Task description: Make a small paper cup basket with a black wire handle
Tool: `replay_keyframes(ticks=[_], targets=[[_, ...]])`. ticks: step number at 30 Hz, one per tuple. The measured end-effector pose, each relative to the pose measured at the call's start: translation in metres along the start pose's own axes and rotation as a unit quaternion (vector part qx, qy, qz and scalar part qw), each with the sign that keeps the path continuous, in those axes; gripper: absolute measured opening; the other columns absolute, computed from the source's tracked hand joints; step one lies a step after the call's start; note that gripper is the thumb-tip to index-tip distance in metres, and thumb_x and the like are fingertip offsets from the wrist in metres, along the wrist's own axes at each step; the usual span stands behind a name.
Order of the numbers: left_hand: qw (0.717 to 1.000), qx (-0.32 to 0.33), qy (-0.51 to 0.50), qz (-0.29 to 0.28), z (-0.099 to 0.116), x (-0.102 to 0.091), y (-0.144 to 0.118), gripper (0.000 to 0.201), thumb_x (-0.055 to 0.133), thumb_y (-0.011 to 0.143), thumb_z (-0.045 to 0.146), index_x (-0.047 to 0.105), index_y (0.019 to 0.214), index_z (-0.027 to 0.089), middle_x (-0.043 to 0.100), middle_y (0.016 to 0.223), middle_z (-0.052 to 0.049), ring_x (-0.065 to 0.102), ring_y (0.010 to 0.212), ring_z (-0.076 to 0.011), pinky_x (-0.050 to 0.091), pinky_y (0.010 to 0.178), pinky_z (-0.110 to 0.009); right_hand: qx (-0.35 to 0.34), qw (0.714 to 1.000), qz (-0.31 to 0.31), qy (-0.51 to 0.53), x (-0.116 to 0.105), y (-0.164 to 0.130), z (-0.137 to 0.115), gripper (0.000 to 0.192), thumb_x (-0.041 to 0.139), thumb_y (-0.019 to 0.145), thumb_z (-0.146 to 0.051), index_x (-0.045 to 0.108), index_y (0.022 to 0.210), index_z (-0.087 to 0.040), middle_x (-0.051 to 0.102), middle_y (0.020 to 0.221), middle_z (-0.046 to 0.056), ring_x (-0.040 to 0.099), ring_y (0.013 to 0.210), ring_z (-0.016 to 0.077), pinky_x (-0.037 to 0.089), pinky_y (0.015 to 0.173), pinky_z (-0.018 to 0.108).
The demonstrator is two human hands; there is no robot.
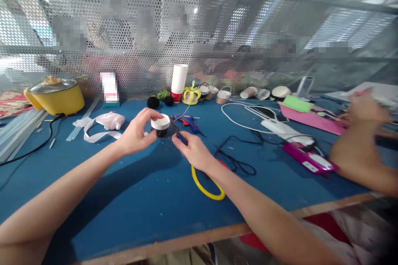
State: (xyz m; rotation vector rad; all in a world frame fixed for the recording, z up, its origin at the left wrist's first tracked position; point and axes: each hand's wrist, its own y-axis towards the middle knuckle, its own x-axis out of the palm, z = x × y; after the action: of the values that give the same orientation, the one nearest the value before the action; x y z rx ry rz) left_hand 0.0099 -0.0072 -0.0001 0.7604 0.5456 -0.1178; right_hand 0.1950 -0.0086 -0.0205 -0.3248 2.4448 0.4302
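My left hand (138, 131) is curled round a small round cup (161, 129), with its index finger at the top edge and its thumb at the near side. The cup has a white upper band and a dark lower part. Just to the right, my right hand (194, 147) grips the dark blades of what look like scissors (207, 193). Their tips point at the cup. A yellow handle loop shows below my right wrist, and the wrist partly covers the red part. Behind the cup lies a blue glue gun (190, 124).
Left on the blue table (137, 211) are a yellow electric pot (66, 97), clear sticks and white ribbon (102, 136). Stacked paper cups (179, 78) and a yellow-green basket (191, 94) stand behind. Black cords and a purple device (307, 159) lie right, near another person's arm (357, 149).
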Motion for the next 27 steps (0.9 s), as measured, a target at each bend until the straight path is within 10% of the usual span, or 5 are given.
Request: replay_keyframes(ticks=[8,13,18,23,27], targets=[[0.914,0.242,0.325,0.001,-0.013,0.0,-0.003,0.013,0.048,0.08,0.019,0.059,0.075,0.015,0.061,0.073,-0.007,0.051,0.072,-0.0184,0.038,0.062,-0.032,0.009,0.998,-0.039,0.043,0.003,-0.003,-0.003,0.021,0.043,0.082,-0.034,0.051,0.075,-0.016,0.038,0.046,-0.006,0.036,0.042,0.0087,0.03,0.048,0.023],[0.993,-0.088,-0.025,0.075,-0.006,0.015,-0.005,0.015,0.056,0.073,0.027,0.056,0.064,0.015,0.057,0.062,-0.003,0.049,0.059,-0.0133,0.039,0.059,-0.03,-0.006,1.0,-0.014,0.022,0.003,-0.003,-0.005,0.021,0.044,0.081,-0.034,0.054,0.077,-0.015,0.047,0.054,-0.002,0.041,0.049,0.0105,0.033,0.052,0.023],[0.838,-0.372,-0.4,0.01,-0.002,0.021,-0.002,0.02,0.063,0.064,0.03,0.05,0.064,0.015,0.05,0.055,0.001,0.044,0.048,-0.0075,0.038,0.053,-0.025,-0.008,1.0,0.018,-0.022,0.002,-0.002,-0.004,0.02,0.046,0.078,-0.032,0.056,0.081,-0.015,0.057,0.067,0.003,0.049,0.059,0.0136,0.037,0.058,0.025],[0.993,-0.104,-0.052,-0.017,0.006,0.003,-0.001,0.031,0.061,0.067,0.026,0.053,0.095,0.016,0.059,0.088,-0.007,0.054,0.08,-0.0174,0.041,0.07,-0.031,-0.003,1.0,0.013,0.008,0.001,0.001,0.002,0.022,0.044,0.08,-0.034,0.054,0.076,-0.016,0.05,0.056,-0.001,0.045,0.05,0.0116,0.035,0.053,0.025],[0.947,0.124,0.295,-0.037,0.005,-0.004,-0.002,0.031,0.057,0.068,0.019,0.055,0.099,0.014,0.056,0.102,-0.014,0.049,0.095,-0.0267,0.038,0.075,-0.04,0.006,0.999,0.002,0.044,0.001,0.0,0.003,0.022,0.043,0.081,-0.037,0.05,0.073,-0.017,0.042,0.048,-0.005,0.039,0.043,0.0099,0.032,0.048,0.024]])
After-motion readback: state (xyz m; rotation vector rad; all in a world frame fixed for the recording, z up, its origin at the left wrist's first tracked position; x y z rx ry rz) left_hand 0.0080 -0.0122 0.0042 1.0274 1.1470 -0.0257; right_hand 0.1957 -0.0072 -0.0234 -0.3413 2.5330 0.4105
